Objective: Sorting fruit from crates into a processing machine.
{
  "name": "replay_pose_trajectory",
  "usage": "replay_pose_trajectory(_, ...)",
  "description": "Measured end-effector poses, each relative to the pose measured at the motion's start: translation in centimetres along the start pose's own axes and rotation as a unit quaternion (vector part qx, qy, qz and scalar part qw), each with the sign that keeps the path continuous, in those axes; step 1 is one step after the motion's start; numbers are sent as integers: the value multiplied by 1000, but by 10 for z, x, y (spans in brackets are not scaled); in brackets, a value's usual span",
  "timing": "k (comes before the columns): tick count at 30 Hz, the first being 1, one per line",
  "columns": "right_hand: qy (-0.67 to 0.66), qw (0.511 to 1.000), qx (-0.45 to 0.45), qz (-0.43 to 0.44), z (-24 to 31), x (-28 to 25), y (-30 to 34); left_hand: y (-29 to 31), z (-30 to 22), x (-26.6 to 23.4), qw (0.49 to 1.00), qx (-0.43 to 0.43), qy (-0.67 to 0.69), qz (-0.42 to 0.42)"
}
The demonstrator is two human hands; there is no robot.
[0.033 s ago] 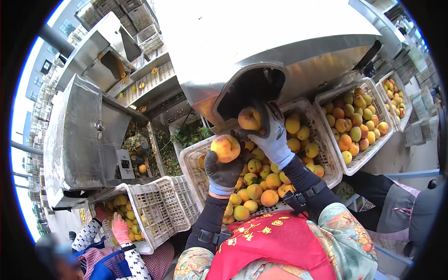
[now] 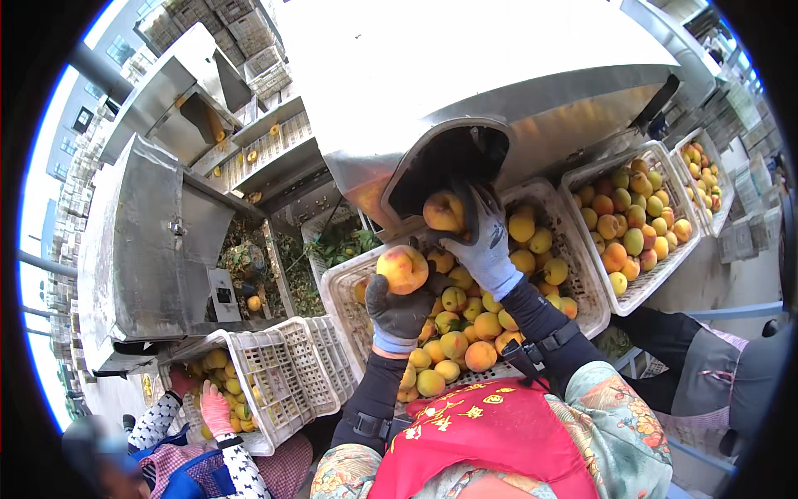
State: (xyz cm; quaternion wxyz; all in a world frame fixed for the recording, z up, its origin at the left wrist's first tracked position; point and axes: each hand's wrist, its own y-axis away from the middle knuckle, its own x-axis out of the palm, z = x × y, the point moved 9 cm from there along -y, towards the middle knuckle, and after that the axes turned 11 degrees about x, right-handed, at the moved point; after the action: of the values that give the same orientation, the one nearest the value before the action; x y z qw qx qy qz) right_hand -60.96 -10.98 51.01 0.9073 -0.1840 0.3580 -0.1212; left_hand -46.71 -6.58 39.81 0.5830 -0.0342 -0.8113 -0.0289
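Observation:
My left hand (image 2: 396,314), in a dark-palmed glove, is closed around a yellow-red peach (image 2: 402,269). My right hand (image 2: 485,246), gloved in grey-blue with a dark palm, grips another peach (image 2: 444,211) just below the dark mouth of a metal chute (image 2: 449,154). Both hands are over a white plastic crate (image 2: 347,283) of yellow and reddish peaches (image 2: 480,356). The fingers of my left hand are partly hidden behind its peach.
To the right stands a second crate (image 2: 632,295) full of peaches, with another beyond it. A metal machine (image 2: 125,249) with leaves inside is at left. Near it, a co-worker's pink-gloved hand (image 2: 218,411) reaches into a tilted crate (image 2: 270,374). Another person stands at right.

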Motion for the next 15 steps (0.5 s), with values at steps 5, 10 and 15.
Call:
replay_pose_trajectory(5,1,999,30,11,-30,52,-49,1,-3,2,999,6,-44,0)
replay_pose_trajectory(10,-58,998,14,-21,-7,28,-61,-11,8,11,995,-67,70,-19)
replay_pose_trajectory(15,-73,991,-16,115,30,23,17,-11,-19,25,946,113,-290,85)
